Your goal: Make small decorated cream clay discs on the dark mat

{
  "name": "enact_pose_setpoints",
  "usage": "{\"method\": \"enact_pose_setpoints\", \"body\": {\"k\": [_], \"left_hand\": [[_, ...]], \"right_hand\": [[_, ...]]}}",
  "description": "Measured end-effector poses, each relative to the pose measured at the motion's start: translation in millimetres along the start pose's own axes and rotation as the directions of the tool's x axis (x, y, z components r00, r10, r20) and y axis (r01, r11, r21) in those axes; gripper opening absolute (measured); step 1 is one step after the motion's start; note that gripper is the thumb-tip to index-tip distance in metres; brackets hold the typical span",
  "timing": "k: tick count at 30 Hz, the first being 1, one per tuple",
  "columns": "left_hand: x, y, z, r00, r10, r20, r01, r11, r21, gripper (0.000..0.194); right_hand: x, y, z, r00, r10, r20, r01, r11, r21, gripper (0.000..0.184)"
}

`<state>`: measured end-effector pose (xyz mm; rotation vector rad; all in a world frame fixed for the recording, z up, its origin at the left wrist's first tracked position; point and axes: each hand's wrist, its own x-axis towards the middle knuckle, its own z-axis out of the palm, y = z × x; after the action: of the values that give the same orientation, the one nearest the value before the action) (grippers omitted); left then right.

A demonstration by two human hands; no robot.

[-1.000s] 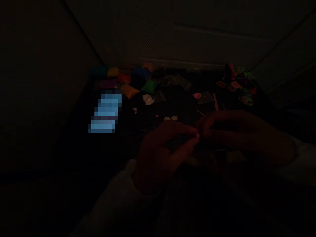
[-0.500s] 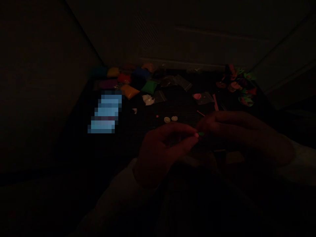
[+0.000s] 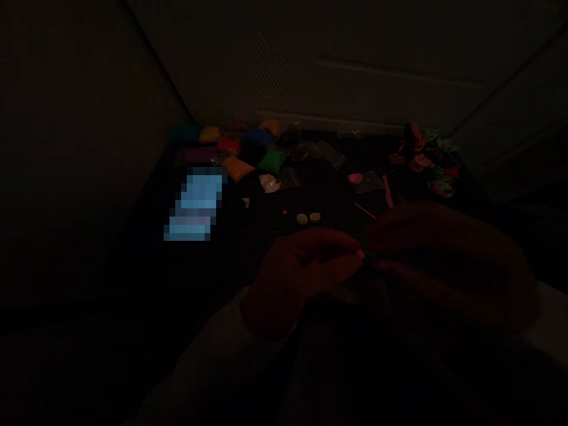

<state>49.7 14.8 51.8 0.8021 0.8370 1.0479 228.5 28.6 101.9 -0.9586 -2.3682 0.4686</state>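
Note:
The scene is very dark. My left hand [image 3: 302, 275] and my right hand [image 3: 444, 254] meet fingertip to fingertip over a dark mat [image 3: 266, 236]. Both are pinched together on a tiny piece [image 3: 362, 255] that I cannot make out clearly; it shows a pale pink tip. Just beyond the hands lie two small pale discs [image 3: 307, 218] and a thin pink stick [image 3: 364, 210]. White sleeves cover both wrists.
Several small coloured bags [image 3: 239, 151] lie at the far left of the mat, with clear plastic bags [image 3: 331, 154] beside them. A cluster of colourful shaped pieces [image 3: 428, 160] sits far right. A lit blurred screen [image 3: 195, 204] glows at the left. A wall rises behind.
The view has shifted slightly, so everything sits a little lower in frame. The green speck seen between my fingertips half a second ago is hidden now. Both hands stay pinched together.

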Motion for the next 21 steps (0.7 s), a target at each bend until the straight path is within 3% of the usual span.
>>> {"method": "enact_pose_setpoints", "body": {"k": [10, 21], "left_hand": [[-0.4, -2.6, 0.2, 1.000, -0.030, -0.007, 0.030, 0.998, 0.063, 0.011], [0.2, -3.1, 0.6, 0.995, -0.092, 0.038, 0.096, 0.988, -0.122, 0.008]], "right_hand": [[0.8, 1.1, 3.6, 1.000, 0.010, 0.000, -0.010, 1.000, 0.017, 0.016], [2.0, 2.6, 4.7, 1.000, 0.010, 0.013, -0.010, 1.000, 0.015, 0.015]]}}
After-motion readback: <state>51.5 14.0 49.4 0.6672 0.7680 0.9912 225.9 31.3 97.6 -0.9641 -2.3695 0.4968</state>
